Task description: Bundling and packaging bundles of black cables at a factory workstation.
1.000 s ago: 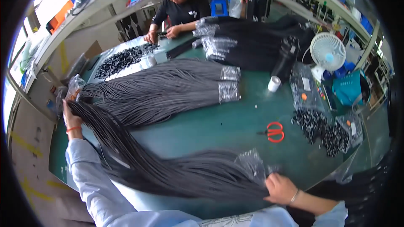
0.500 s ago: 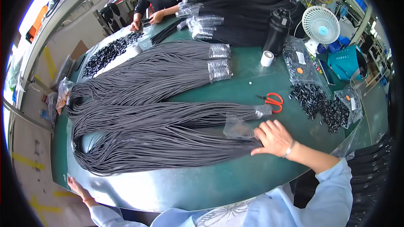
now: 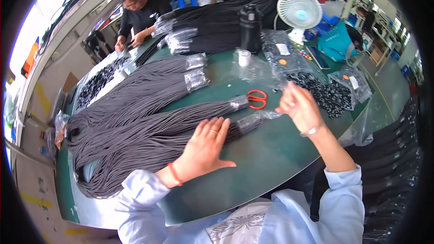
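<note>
A long bundle of dark grey cords (image 3: 149, 153) lies folded across the table, its near end wrapped in clear film (image 3: 249, 123). My left hand (image 3: 205, 147) rests flat on this bundle near the wrapped end, fingers stretched and thumb out. Raised over the table to the right, my right hand (image 3: 300, 106) has its fingers pinched together. From the fingertips a thin clear plastic film (image 3: 261, 73) seems to trail left toward a white roll (image 3: 244, 58). Red-handled scissors (image 3: 257, 99) lie beside the other wrapped cord end (image 3: 239, 102).
Small black tubular pieces (image 3: 332, 95) are heaped at the right, next to plastic bags (image 3: 355, 81). Behind stand a black bottle (image 3: 250, 29), a white fan (image 3: 299, 11) and a teal bag (image 3: 339, 40). A co-worker (image 3: 140, 13) works at the far left.
My left hand has come from the table's left edge onto the cords. My right hand has let go of the bundle end and risen, pinching film. The view has shifted right.
</note>
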`<state>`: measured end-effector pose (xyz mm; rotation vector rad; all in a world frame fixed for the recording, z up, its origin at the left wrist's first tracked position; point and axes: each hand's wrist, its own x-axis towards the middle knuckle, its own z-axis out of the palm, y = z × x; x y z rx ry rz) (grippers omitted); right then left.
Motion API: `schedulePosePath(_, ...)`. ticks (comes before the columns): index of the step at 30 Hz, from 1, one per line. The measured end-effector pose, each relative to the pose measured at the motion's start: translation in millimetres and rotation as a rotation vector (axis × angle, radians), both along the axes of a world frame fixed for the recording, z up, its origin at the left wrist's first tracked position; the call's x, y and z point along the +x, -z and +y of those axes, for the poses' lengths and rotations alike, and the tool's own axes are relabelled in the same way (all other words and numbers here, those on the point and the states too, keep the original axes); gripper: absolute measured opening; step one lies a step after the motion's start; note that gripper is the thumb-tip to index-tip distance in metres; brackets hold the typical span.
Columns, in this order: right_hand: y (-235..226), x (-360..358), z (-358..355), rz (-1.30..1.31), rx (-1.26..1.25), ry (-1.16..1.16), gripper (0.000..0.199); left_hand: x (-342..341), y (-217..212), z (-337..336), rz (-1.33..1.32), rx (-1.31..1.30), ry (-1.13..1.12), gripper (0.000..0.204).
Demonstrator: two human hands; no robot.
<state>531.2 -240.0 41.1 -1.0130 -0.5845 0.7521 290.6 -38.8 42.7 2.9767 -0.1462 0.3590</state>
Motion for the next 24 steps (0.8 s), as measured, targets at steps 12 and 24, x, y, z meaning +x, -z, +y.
schedulePosePath(12,68.8,2.5,-17.9,-1.698,-0.791,0.137,0.013,95.3,38.7,30.1,0.378,0.05,-0.122,0.064)
schedulePosePath(24,-25.1,59.7,34.8,-1.532,-0.266,0.187,0.025,118.1,35.5,46.2,0.301,-0.118,-0.327,0.072)
